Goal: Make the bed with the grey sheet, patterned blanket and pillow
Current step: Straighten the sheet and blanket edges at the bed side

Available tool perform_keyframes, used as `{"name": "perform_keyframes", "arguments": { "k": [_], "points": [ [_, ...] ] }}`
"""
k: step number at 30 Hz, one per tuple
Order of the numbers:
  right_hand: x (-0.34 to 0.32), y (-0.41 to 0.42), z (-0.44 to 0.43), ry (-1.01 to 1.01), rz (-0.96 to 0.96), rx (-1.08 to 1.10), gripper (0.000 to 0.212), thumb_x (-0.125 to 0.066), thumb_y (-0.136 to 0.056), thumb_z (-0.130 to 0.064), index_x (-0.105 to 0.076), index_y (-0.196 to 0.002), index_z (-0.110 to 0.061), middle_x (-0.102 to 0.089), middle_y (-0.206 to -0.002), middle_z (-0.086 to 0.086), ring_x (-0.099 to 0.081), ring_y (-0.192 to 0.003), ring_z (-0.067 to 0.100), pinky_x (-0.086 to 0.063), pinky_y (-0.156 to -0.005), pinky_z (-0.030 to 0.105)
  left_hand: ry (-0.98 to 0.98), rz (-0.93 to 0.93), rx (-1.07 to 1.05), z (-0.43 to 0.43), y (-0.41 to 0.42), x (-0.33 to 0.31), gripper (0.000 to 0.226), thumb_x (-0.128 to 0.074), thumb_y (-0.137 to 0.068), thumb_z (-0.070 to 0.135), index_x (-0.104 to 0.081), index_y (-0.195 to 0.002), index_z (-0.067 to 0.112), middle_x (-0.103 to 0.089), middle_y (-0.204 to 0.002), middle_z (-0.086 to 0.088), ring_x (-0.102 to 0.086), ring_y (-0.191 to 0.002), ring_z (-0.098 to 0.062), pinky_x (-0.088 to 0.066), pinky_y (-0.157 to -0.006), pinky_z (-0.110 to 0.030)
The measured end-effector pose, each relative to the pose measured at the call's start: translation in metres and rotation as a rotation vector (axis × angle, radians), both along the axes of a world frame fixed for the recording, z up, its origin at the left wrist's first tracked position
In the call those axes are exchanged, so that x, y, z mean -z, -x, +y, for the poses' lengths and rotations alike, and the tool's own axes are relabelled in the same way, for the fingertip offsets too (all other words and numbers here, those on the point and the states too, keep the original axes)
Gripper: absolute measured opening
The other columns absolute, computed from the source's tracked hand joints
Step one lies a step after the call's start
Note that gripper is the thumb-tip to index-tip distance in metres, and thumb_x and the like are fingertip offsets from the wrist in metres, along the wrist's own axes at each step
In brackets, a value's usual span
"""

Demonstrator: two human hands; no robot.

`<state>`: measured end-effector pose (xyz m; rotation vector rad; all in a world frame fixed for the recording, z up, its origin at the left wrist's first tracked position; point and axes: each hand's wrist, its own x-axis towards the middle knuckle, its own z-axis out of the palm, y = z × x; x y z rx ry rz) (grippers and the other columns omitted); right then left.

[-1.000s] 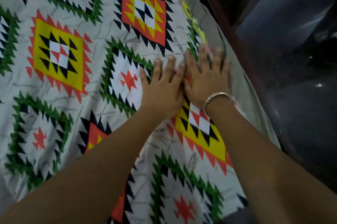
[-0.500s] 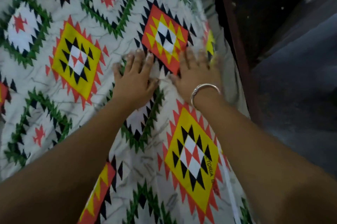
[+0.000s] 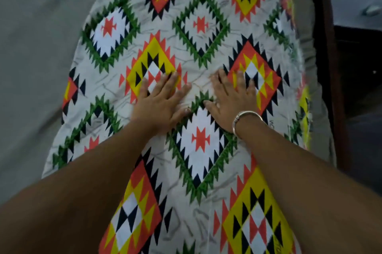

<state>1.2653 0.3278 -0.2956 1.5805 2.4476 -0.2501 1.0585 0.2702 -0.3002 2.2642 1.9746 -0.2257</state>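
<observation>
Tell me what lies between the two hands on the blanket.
In the head view, only bare patterned blanket lies between the left hand and the right hand: pale cloth and a green diamond's tip.

2 hands — left hand [image 3: 160, 104], right hand [image 3: 231, 102] — flat, fingers spread

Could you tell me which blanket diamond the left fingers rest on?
The yellow diamond, red-edged, under the left fingers; the right fingers touch the orange diamond.
</observation>
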Motion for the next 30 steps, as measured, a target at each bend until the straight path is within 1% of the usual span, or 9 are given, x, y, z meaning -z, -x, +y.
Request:
{"name": "perform_keyframes", "arguments": {
  "k": [4,7,11,15,19,23,26,28,30],
  "points": [
    [-0.003,0.0,0.006,-0.03,-0.08,0.121,0.081,-0.009,-0.076,-0.082,0.014,-0.144,-0.044,0.015,-0.157,-0.003,0.011,-0.14,0.045,0.003,-0.111,0.061,-0.08,-0.02,-0.151,-0.001,0.027,0.002,0.066,0.0,-0.085,0.068,0.006,-0.146,0.043,0.005,-0.159,-0.004,0.002,-0.145,-0.029,0.003,-0.113,-0.058],
    [-0.012,0.01,0.021,0.013,-0.122,0.247,0.086,-0.004,-0.074,-0.085,0.018,-0.144,-0.041,0.019,-0.156,0.006,0.01,-0.138,0.049,0.005,-0.108,0.066,-0.082,-0.002,-0.142,0.006,0.031,-0.004,0.07,-0.001,-0.084,0.07,0.007,-0.147,0.04,0.005,-0.158,-0.007,0.003,-0.145,-0.032,0.003,-0.11,-0.062],
    [-0.017,0.062,0.041,-0.065,-0.096,-0.004,0.08,-0.014,-0.084,-0.074,0.012,-0.147,-0.032,0.012,-0.158,0.003,0.011,-0.143,0.036,0.003,-0.108,0.066,-0.052,0.004,0.02,0.032,0.032,-0.009,0.08,-0.002,-0.077,0.078,0.019,-0.144,0.04,0.016,-0.157,-0.003,0.013,-0.143,-0.035,0.004,-0.105,-0.07],
    [-0.005,0.082,0.056,0.012,-0.082,-0.095,0.08,-0.016,-0.08,-0.078,0.016,-0.144,-0.043,0.017,-0.156,-0.007,0.017,-0.142,0.036,0.003,-0.106,0.069,-0.008,0.037,0.053,0.053,0.055,-0.003,0.093,-0.008,-0.066,0.09,0.018,-0.143,0.044,0.018,-0.157,0.002,0.016,-0.142,-0.038,0.001,-0.099,-0.076],
    [-0.006,0.058,0.092,0.093,-0.065,0.171,0.072,-0.017,-0.077,-0.082,0.018,-0.136,-0.058,0.026,-0.152,-0.017,0.022,-0.139,0.04,0.003,-0.101,0.075,0.03,0.009,-0.096,0.092,0.099,-0.005,0.098,-0.011,-0.058,0.095,0.02,-0.14,0.051,0.021,-0.156,0.002,0.02,-0.138,-0.044,0.003,-0.096,-0.079],
    [-0.013,0.064,0.133,0.101,-0.055,0.476,0.075,-0.017,-0.079,-0.08,0.014,-0.141,-0.052,0.021,-0.156,-0.005,0.017,-0.138,0.046,0.001,-0.101,0.075,0.028,0.005,-0.17,0.141,0.115,-0.011,0.106,-0.013,-0.06,0.093,0.021,-0.144,0.036,0.019,-0.156,0.001,0.018,-0.138,-0.046,0.005,-0.098,-0.077],
    [-0.015,0.095,0.156,-0.021,-0.056,0.244,0.069,-0.019,-0.085,-0.071,0.014,-0.142,-0.049,0.017,-0.157,-0.004,0.015,-0.141,0.039,0.0,-0.104,0.072,-0.046,0.001,0.015,0.179,0.108,-0.015,0.103,-0.011,-0.067,0.088,0.015,-0.148,0.029,0.008,-0.158,-0.001,0.011,-0.142,-0.039,0.002,-0.103,-0.074],
    [-0.012,0.119,0.168,0.054,-0.032,0.074,0.065,-0.019,-0.087,-0.069,0.019,-0.138,-0.054,0.022,-0.154,-0.013,0.017,-0.142,0.032,0.001,-0.102,0.074,0.018,0.006,0.125,0.198,0.106,-0.014,0.096,-0.008,-0.066,0.088,0.015,-0.145,0.039,0.013,-0.158,0.004,0.012,-0.143,-0.036,0.001,-0.101,-0.076],
    [-0.009,0.129,0.18,0.134,-0.027,0.094,0.069,-0.018,-0.083,-0.076,0.02,-0.136,-0.056,0.025,-0.152,-0.019,0.02,-0.142,0.031,0.002,-0.098,0.077,0.063,0.011,0.104,0.216,0.112,-0.01,0.094,-0.009,-0.063,0.09,0.016,-0.142,0.048,0.016,-0.157,0.009,0.014,-0.142,-0.038,0.001,-0.099,-0.077]
  ]
}}
